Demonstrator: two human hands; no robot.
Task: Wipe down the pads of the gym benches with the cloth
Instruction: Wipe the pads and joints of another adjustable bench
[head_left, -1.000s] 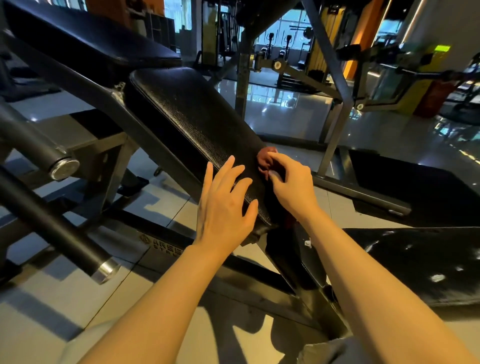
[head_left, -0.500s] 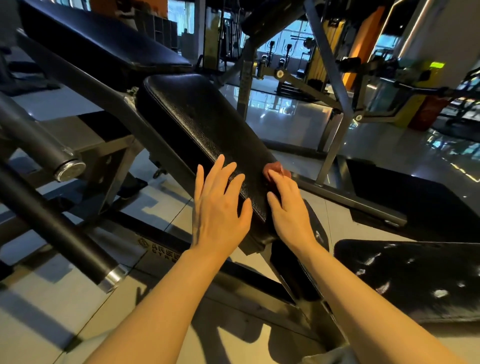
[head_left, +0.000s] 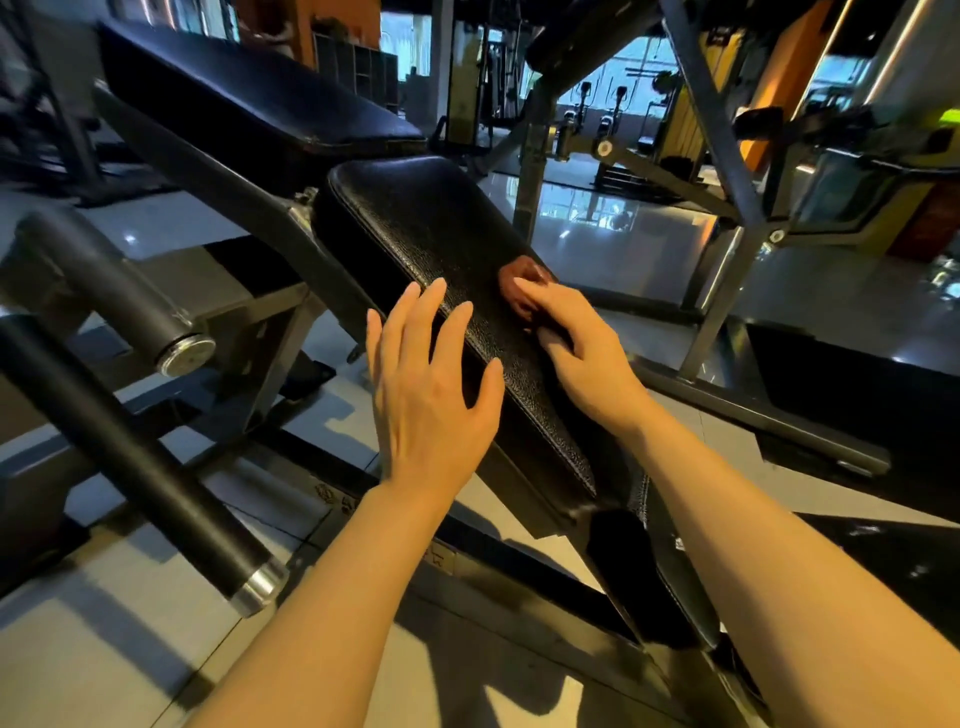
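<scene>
A black textured bench pad (head_left: 426, 239) slopes down toward me in the middle of the view. My right hand (head_left: 582, 348) grips a small reddish-brown cloth (head_left: 519, 280) and presses it on the pad's right side. Most of the cloth is hidden under my fingers. My left hand (head_left: 431, 395) rests flat on the pad's lower left edge, fingers straight and spread. A second black pad (head_left: 249, 104) lies higher up behind the first.
Two black roller bars with metal end caps (head_left: 182, 353) (head_left: 254, 582) jut out at the left. The bench's steel frame (head_left: 753, 421) runs along the tiled floor at the right, beside a dark floor mat (head_left: 857, 384). More gym machines stand at the back.
My right hand has slid the cloth a little up the pad's right side. The left hand has kept its place on the pad. My head has moved closer.
</scene>
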